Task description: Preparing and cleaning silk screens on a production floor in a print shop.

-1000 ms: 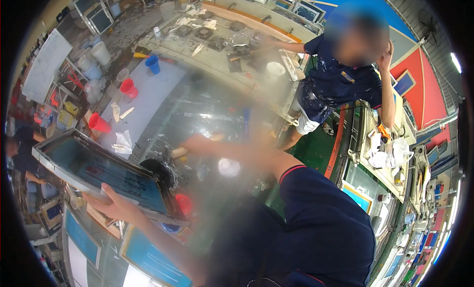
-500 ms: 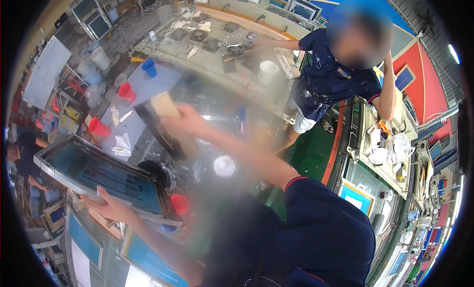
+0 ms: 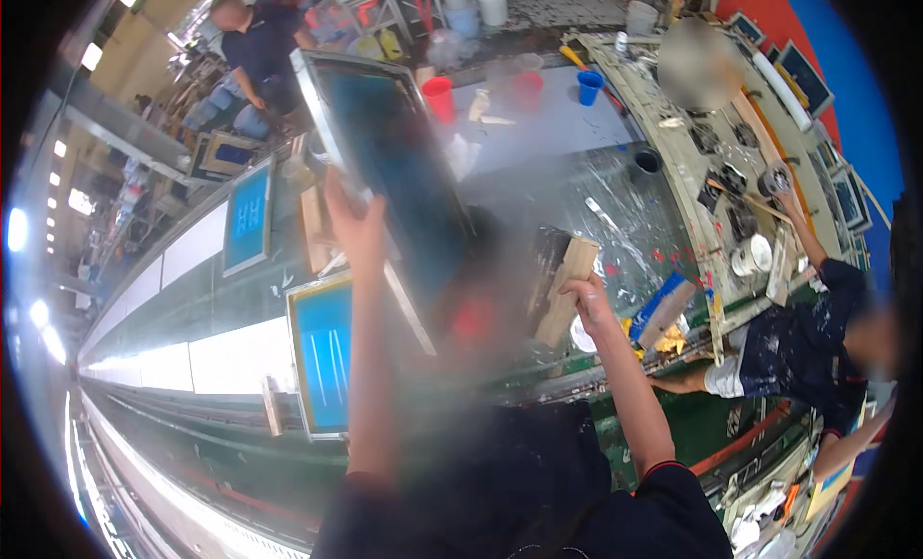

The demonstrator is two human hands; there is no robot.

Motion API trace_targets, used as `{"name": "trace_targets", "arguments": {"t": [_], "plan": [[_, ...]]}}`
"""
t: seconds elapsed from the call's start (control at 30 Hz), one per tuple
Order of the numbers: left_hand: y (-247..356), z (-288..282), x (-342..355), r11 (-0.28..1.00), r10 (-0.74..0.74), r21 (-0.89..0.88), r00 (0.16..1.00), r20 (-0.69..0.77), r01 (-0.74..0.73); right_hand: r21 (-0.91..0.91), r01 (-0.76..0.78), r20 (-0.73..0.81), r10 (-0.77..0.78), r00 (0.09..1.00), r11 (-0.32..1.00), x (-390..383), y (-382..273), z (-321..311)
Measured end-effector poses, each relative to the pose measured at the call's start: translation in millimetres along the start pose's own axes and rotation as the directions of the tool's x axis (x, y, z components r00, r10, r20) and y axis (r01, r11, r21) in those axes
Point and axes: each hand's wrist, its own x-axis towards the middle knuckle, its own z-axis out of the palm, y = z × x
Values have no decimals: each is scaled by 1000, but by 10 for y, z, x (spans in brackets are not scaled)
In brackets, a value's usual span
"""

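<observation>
Left hand, thumb parted from the fingers, grips the side rail of a silver-framed rectangular screen with dark blue-green mesh; some of the fingertips are hidden by the rail. Right hand is clamped, thumb and bent fingers together, on a pale wooden block-handled tool with a dark blade-like side.

From left to right: on a long green-topped table, a bright blue rectangular screen in a pale frame lies toward the far edge. Nearer to the near edge are a narrow pale wooden strip and, to its right, a bright blue screen with white lines in a yellow-edged frame. The gripped screen comes next, raised and tilted, its long sides running from upper left to lower right.

To its right extends an ink-smeared grey work table. Near the far edge of that table stands a red plastic cup, with a crumpled white piece of paper or cloth closer in. A blurred red object shows beside the lower end of the gripped screen. The wooden tool is held just right of there, over the near part of the work table. A blue plastic cup stands toward the far right corner; a black round cup is near the right edge. Right of the right hand, by the near right corner, lies a blue-and-brown flat tool.
</observation>
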Motion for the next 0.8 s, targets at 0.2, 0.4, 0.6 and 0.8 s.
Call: {"name": "trace_targets", "arguments": {"t": [0.2, 0.4, 0.6, 0.8], "plan": [[-32, 36, 177, 957, -125, 252, 987, -103, 147, 40, -8, 80, 4, 997, 999, 644, -487, 559], [-114, 66, 232, 923, -272, 229, 945, -182, 310, 102, 103, 139, -117, 983, 989, 1273, -528, 1057], [278, 460, 52, 908, -414, -4, 893, -176, 420, -230, 166, 120, -141, 983, 959, 2122, -23, 1273], [199, 478, 35, 967, -236, 50, 955, -181, 248, -634, 222, 104, -203, 974, 740, 2530, 241, 1670]]}}
